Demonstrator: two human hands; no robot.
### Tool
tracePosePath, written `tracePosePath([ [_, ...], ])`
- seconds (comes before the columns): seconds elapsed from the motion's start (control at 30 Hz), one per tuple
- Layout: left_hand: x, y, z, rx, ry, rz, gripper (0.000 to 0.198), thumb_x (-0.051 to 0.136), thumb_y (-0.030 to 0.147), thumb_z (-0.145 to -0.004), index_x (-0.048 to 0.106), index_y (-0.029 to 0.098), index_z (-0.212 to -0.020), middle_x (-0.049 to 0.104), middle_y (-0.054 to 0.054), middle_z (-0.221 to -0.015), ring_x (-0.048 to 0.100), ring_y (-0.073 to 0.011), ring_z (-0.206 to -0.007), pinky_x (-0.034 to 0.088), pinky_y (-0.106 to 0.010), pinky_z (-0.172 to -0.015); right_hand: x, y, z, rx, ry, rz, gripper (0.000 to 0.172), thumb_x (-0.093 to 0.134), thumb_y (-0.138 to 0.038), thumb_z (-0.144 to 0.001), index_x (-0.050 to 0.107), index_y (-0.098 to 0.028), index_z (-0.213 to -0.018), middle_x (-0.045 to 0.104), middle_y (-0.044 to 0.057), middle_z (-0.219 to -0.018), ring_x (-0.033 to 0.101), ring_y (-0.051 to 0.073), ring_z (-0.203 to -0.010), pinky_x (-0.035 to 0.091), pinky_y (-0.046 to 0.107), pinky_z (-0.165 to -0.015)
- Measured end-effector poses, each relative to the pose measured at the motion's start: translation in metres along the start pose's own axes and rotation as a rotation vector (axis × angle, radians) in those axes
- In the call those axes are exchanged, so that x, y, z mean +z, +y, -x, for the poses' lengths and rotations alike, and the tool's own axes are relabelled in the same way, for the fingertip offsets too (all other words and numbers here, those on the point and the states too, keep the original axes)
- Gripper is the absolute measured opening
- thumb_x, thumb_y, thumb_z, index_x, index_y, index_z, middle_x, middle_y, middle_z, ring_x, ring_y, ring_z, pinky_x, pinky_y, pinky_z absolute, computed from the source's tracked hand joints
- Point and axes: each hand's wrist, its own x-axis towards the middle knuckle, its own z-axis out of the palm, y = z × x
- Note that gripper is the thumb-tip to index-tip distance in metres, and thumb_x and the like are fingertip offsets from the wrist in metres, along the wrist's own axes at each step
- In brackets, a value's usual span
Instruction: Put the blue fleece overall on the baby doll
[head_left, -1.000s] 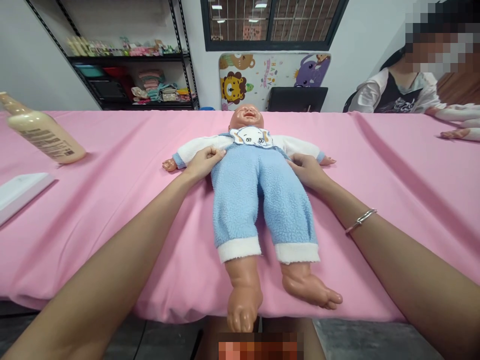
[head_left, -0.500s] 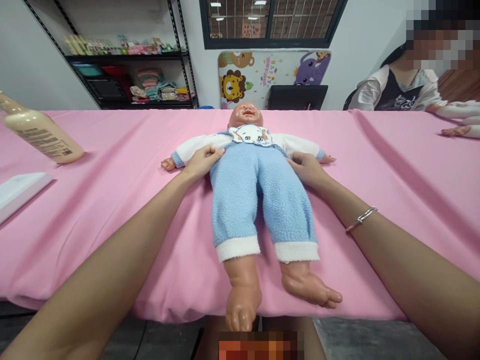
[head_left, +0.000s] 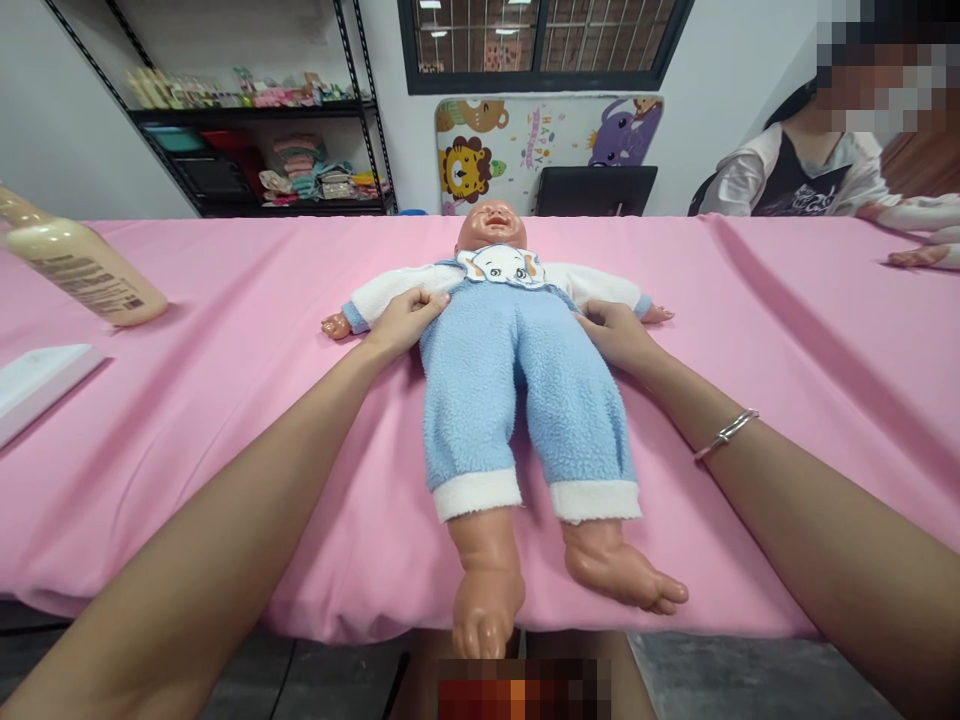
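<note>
A baby doll (head_left: 517,390) in a blue fleece suit with white sleeves and cuffs lies on its back on the pink-covered table (head_left: 225,380), feet toward me and over the near edge. My left hand (head_left: 405,320) grips the suit at the doll's left side under its arm, fingers curled. My right hand (head_left: 615,335) holds the suit at the other side, fingers closed on the fleece. A metal bracelet sits on my right wrist.
A cream bottle (head_left: 82,270) lies at the far left, with a white flat pack (head_left: 37,385) below it. Another person (head_left: 817,170) sits at the back right, hands on the table. A shelf rack (head_left: 262,150) and a cartoon mat (head_left: 547,150) stand behind.
Hardly anything differs; both hands stay at the doll's sides, and the view has shifted very slightly.
</note>
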Motion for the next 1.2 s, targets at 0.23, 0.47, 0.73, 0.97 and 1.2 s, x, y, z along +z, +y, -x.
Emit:
tracePosePath([
  [0.23,-0.0001,0.0011,0.0019,0.008,-0.009,0.010,0.030,0.057,0.043,-0.085,0.049,0.017,-0.073,0.044,0.001,-0.070,0.039,-0.0113,-0.064,0.027,-0.027,-0.062,0.0002,0.0004,0.0000,0.006,0.003,0.051,0.035,0.056,-0.029,-0.088,0.040,-0.011,-0.062,0.039,-0.001,-0.060,0.032,0.006,-0.060,0.023,0.024,-0.060],
  [0.47,0.0002,0.0022,0.0005,-0.011,0.005,-0.023,0.028,0.057,0.039,-0.087,0.049,0.016,-0.073,0.047,0.001,-0.070,0.041,-0.0110,-0.064,0.030,-0.026,-0.064,0.0004,0.0032,-0.0008,0.008,-0.007,0.006,0.031,0.056,-0.028,-0.087,0.045,-0.012,-0.063,0.043,0.000,-0.062,0.035,0.007,-0.061,0.024,0.023,-0.060],
  [0.73,0.0015,0.0051,0.0025,-0.038,0.008,-0.003,0.030,0.057,0.040,-0.087,0.049,0.016,-0.072,0.045,0.002,-0.067,0.041,-0.0107,-0.062,0.029,-0.026,-0.061,-0.0007,-0.0011,0.0017,0.019,-0.009,0.012,0.030,0.055,-0.030,-0.088,0.047,-0.012,-0.066,0.045,0.001,-0.064,0.036,0.008,-0.062,0.026,0.024,-0.061],
  [0.97,0.0015,0.0048,0.0016,-0.025,0.001,-0.011,0.030,0.057,0.038,-0.088,0.047,0.016,-0.071,0.042,0.002,-0.066,0.038,-0.0098,-0.062,0.028,-0.026,-0.062,-0.0005,-0.0017,0.0016,0.023,-0.013,0.029,0.030,0.054,-0.029,-0.088,0.047,-0.011,-0.065,0.045,0.002,-0.064,0.036,0.008,-0.063,0.026,0.024,-0.062],
  [1.2,0.0022,0.0045,0.0010,-0.032,0.007,0.001,0.029,0.057,0.039,-0.087,0.048,0.015,-0.072,0.045,0.002,-0.068,0.040,-0.0104,-0.064,0.028,-0.026,-0.063,-0.0002,-0.0005,0.0013,0.025,-0.006,0.038,0.028,0.054,-0.028,-0.089,0.048,-0.011,-0.067,0.047,0.002,-0.067,0.037,0.008,-0.064,0.026,0.024,-0.062],
])
